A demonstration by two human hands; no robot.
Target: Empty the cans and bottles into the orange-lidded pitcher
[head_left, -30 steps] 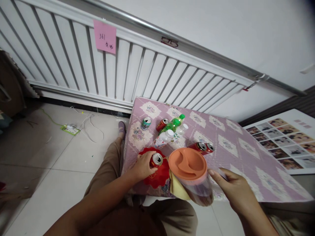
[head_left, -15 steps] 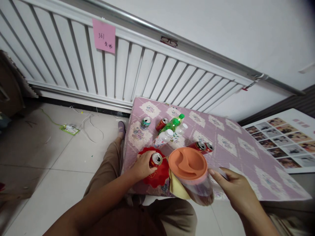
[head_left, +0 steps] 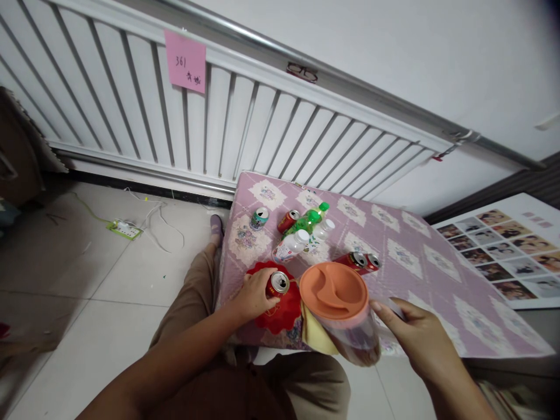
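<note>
Pitcher (head_left: 342,316) beside can (head_left: 278,284), bottles (head_left: 289,247) behind

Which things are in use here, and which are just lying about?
In use:
red metal can (left hand)
clear plastic pitcher, orange lid (right hand)
scalloped red tray beneath

Apparently lying about:
teal metal can
three other red cans
green-capped plastic bottles
white-capped plastic bottles
yellow cloth

Home room: radiator (head_left: 217,116), floral cover (head_left: 431,291)
</note>
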